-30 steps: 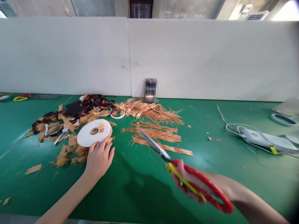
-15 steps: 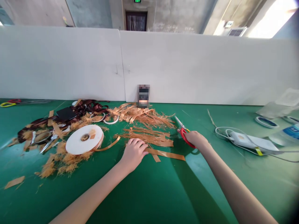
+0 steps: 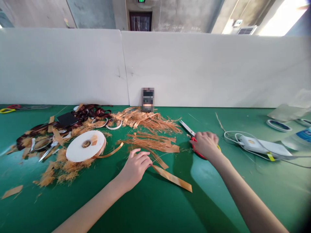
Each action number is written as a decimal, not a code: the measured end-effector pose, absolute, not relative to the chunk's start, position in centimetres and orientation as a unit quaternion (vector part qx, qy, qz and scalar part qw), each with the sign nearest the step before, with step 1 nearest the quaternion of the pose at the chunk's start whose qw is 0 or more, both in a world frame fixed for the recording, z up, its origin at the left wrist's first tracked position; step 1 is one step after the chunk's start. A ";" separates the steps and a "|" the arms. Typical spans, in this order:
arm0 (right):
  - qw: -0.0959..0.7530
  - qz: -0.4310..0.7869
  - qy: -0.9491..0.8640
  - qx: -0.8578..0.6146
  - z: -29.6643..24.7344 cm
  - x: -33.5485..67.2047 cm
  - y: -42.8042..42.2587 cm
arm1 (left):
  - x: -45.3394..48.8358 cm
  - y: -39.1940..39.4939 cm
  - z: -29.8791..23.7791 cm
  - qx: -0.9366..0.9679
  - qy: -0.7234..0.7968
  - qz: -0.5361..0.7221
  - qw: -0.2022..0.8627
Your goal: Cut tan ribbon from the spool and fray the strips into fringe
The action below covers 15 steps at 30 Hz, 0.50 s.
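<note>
Left hand (image 3: pixel 136 166) pinches ribbon strip (image 3: pixel 173 177) at its 4 o'clock, grip nearly closed; right hand (image 3: pixel 206 144) covers scissors (image 3: pixel 189 128) at 2 o'clock, grip's closure hidden, cannot tell. Loose pinch could drop strip; frayed strips (image 3: pixel 148 144), 1 o'clock, could snag scissors.

Glossy tan ribbon strip (image 3: pixel 173 177), aslant, near red-handled scissors (image 3: pixel 193 139)

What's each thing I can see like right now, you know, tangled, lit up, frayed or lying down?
Ribbon spool: lying flat, ribbon end loose
Ribbon strip: slightly twisted, one end at the left hand
Scissors: under the right hand, blades nearly closed
Orange bunch: frayed into threads
Brown ribbon: tangled
Exit sign: lit
</note>
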State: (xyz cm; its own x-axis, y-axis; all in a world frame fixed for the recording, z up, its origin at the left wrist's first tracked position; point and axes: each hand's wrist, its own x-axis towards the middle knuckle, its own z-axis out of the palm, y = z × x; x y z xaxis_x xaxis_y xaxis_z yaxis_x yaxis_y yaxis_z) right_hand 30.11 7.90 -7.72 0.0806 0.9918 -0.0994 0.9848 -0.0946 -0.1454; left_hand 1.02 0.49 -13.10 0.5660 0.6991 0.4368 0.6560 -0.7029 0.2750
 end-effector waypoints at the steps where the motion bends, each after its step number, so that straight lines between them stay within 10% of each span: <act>1: 0.033 0.126 -0.703 -0.699 -7.4 29.3 7.1 | 0.9 0.2 -13.0 0.882 0.382 0.272 0.040; 15: 0.196 0.479 -0.748 -0.415 -4.3 24.7 1.0 | 0.0 -4.5 -7.5 0.801 0.363 0.415 0.233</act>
State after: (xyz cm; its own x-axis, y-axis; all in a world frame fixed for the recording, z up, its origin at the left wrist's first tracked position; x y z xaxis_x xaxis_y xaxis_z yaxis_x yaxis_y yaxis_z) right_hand 24.67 1.00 -4.32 -0.5795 0.8082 -0.1044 0.4332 0.1970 -0.8795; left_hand -0.02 -4.50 -7.47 0.3929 0.7742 0.4962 0.3884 -0.6288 0.6736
